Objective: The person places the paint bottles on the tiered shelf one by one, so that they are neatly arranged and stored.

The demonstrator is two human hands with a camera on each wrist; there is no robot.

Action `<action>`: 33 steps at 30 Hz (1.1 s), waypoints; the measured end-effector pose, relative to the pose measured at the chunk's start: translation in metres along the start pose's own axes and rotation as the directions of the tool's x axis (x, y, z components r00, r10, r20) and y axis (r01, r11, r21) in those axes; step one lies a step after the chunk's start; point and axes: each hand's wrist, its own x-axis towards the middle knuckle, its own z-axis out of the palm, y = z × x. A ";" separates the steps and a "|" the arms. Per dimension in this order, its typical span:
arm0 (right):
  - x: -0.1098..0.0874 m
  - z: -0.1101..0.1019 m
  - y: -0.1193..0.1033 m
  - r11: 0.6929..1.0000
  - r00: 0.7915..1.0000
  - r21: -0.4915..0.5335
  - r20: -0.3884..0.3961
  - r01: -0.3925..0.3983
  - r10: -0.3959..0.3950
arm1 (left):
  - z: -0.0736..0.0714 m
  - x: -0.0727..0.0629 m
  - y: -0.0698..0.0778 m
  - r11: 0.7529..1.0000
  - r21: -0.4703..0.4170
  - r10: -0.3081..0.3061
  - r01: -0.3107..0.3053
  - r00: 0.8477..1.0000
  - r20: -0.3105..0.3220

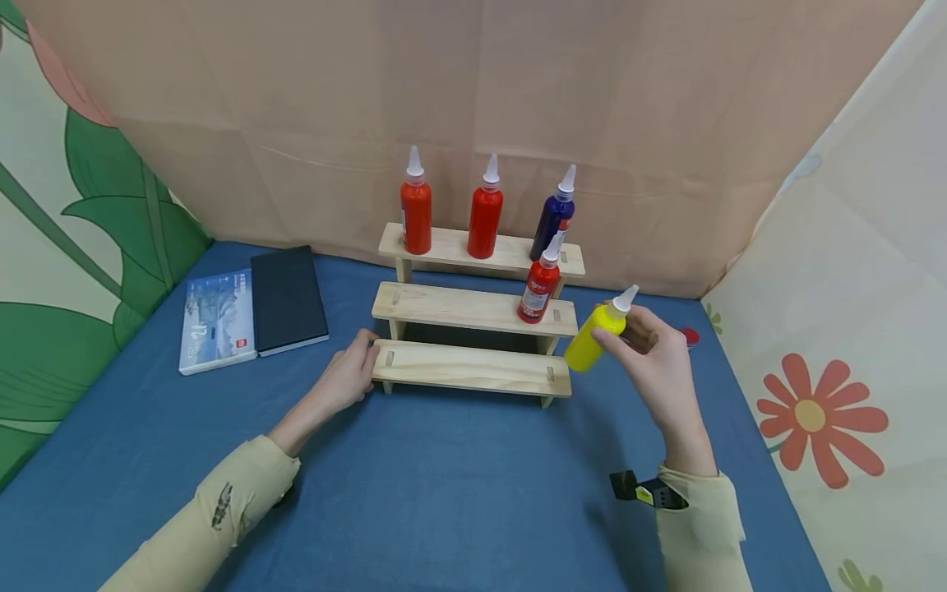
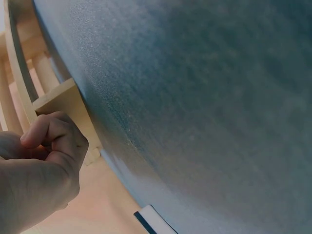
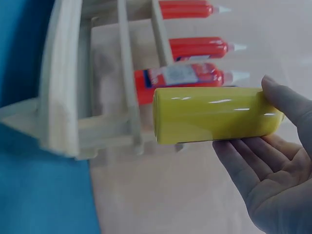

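A yellow paint bottle with a white nozzle is held tilted in my right hand, thumb on one side and fingers on the other. It is just beyond the right end of a three-step wooden display rack. My left hand grips the left end of the lowest step, its fingers curled in the left wrist view. On the top step stand two red paint bottles and a dark blue bottle. Another red bottle, with a label, stands at the right of the middle step, partly covering the blue one.
A black notebook and a blue-and-white book lie side by side on the blue tabletop, left of the rack. Behind rises a tan cloth backdrop. A small red thing shows behind my right hand.
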 end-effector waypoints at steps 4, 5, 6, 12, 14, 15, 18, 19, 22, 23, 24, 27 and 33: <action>0.008 0.002 -0.016 1.000 1.000 0.019 0.013 0.009 -0.009 | 0.000 0.000 0.000 1.000 0.002 -0.002 0.002 1.000 0.001; 0.010 0.002 -0.021 1.000 1.000 0.027 0.015 0.013 -0.013 | 0.000 0.000 0.000 1.000 0.002 -0.003 0.003 1.000 0.001; 0.012 0.003 -0.025 0.999 1.000 0.034 0.018 0.018 -0.019 | 0.000 0.000 0.000 1.000 0.003 -0.003 0.003 1.000 0.002; 0.025 0.013 -0.048 0.995 0.997 0.077 0.035 0.062 -0.065 | 0.000 0.000 0.000 1.000 0.003 -0.004 0.004 1.000 0.004; 0.030 0.018 -0.054 0.993 0.996 0.090 0.048 0.076 -0.080 | -0.001 0.000 0.000 1.000 0.005 -0.005 0.005 1.000 0.004; 0.032 0.021 -0.057 0.992 0.995 0.099 0.055 0.080 -0.086 | -0.001 0.000 0.000 1.000 0.005 -0.006 0.006 1.000 0.003; 0.038 0.028 -0.063 0.986 0.991 0.135 0.078 0.095 -0.107 | -0.001 0.000 0.001 1.000 0.005 -0.010 0.010 1.000 0.004; 0.040 0.030 -0.065 0.984 0.990 0.147 0.085 0.100 -0.114 | 0.000 0.001 0.001 1.000 0.004 -0.011 0.011 1.000 0.005; 0.045 0.037 -0.068 0.979 0.987 0.171 0.099 0.110 -0.128 | 0.001 0.001 0.003 1.000 0.002 -0.008 0.008 1.000 0.009; 0.047 0.039 -0.069 0.979 0.986 0.172 0.103 0.112 -0.131 | 0.001 0.001 0.004 1.000 -0.001 -0.011 0.011 1.000 0.011; 0.049 0.041 -0.070 0.979 0.986 0.169 0.107 0.112 -0.131 | 0.002 0.001 0.004 1.000 -0.005 -0.012 0.012 1.000 0.014; 0.053 0.048 -0.075 0.981 0.983 0.160 0.122 0.114 -0.134 | 0.002 0.000 0.005 1.000 -0.015 -0.014 0.014 1.000 0.021; 0.064 0.069 -0.087 0.975 0.975 0.179 0.150 0.134 -0.162 | 0.000 0.000 0.002 1.000 -0.003 -0.007 0.007 1.000 0.007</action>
